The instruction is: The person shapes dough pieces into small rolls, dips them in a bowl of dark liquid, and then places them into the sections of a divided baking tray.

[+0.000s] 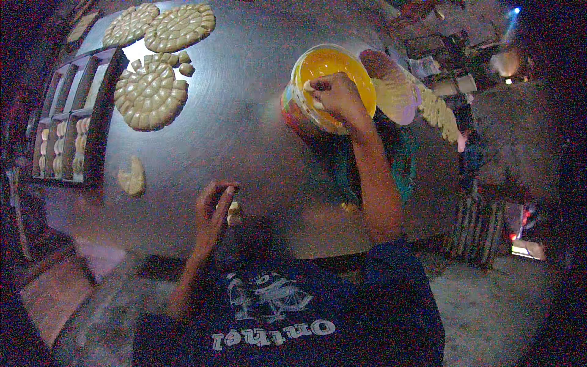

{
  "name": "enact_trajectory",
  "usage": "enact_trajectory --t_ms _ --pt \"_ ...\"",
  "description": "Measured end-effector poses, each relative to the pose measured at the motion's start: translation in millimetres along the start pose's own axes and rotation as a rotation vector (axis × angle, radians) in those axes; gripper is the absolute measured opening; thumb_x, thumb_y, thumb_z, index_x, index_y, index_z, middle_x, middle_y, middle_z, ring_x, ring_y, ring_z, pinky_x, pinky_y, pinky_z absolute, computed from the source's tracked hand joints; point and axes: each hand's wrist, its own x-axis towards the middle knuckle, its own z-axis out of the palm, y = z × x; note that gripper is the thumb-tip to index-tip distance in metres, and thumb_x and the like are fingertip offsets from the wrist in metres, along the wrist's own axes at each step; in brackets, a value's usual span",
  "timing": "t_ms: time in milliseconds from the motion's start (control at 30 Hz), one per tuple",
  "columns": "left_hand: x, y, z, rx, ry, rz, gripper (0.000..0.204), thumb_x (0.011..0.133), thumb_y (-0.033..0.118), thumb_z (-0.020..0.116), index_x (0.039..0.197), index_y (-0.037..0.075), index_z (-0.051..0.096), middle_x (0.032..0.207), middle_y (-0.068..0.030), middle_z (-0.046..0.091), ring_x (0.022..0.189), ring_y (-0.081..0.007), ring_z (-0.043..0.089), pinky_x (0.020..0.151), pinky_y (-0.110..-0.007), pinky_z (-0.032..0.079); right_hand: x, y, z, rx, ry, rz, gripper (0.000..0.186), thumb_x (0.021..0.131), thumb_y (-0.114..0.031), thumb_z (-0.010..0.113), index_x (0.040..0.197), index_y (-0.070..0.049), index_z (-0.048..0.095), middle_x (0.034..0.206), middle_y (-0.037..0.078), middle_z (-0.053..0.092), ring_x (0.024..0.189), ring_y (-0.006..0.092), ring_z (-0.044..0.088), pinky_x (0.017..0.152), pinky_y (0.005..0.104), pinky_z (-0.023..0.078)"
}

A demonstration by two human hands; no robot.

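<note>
Right hand in yellow bowl at desk's far side, pinched on dough bit. Left hand curled round small dough piece. I judge risk: bowl tips off edge under pull.

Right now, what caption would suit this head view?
Right hand dips into a yellow bowl while left hand pinches a dough piece.

The person wears a dark navy short-sleeved T-shirt with a pale printed graphic and lettering on the chest; both forearms are bare, without rings, watch or gloves.
</note>
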Motion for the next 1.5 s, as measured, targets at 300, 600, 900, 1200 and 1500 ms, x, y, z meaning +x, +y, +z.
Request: enact_trajectory --t_ms 300,600,900,1200,1500 --pt "9 11 -3 -0.317 -0.245 -0.137 0.032 0.101 0.026 0.051 0.12 0.002 0.059 0.119 -0.009 0.064 0.109 -0.0192 0.061 0.096 -0.035 0.047 -71 -28 -6 1.119 -0.303 0.046 0.052 0.089 -0.004 0.065 0.137 -0.003 0.046 0.126 0.008 0.06 0.113 0.0205 0.061 0.097 0.0352 0.05" --pt "-8 23 10 -0.877 -0.391 -0.359 0.039 0.101 0.034 0.049 0.128 0.006 0.052 0.123 -0.0066 0.06 0.114 -0.0198 0.057 0.097 -0.034 0.047 -171 -96 77 1.499 -0.333 0.057 0.081 0.082 -0.006 0.074 0.147 -0.013 0.027 0.13 0.013 0.052 0.12 0.0263 0.054 0.1 0.038 0.048" --pt "-16 58 -33 -0.893 -0.176 -0.366 0.037 0.097 0.035 0.058 0.121 0.008 0.053 0.111 -0.0057 0.062 0.104 -0.0177 0.06 0.083 -0.03 0.053 -197 -103 136 1.155 0.101 -0.135 0.049 0.085 0.002 0.067 0.131 -0.01 0.053 0.136 0.013 0.052 0.119 0.0251 0.057 0.097 0.0391 0.051" --pt "-8 60 -89 -0.221 -0.19 0.028 0.028 0.086 0.008 0.072 0.11 0.004 0.057 0.1 -0.0045 0.064 0.089 -0.0144 0.063 0.078 -0.029 0.053 -205 -170 125 -0.083 0.312 -0.705 0.033 0.08 -0.004 0.071 0.112 -0.013 0.069 0.11 0.01 0.065 0.1 0.0258 0.066 0.079 0.0371 0.058" --pt "-25 87 -112 -0.104 -0.261 0.003 0.031 0.091 0.015 0.069 0.117 0.002 0.058 0.111 -0.0074 0.065 0.102 -0.0156 0.061 0.087 -0.031 0.051 -206 -193 95 -0.08 0.103 -0.663 0.028 0.08 -0.011 0.072 0.107 -0.013 0.069 0.097 0.007 0.068 0.083 0.0224 0.069 0.068 0.0359 0.059"
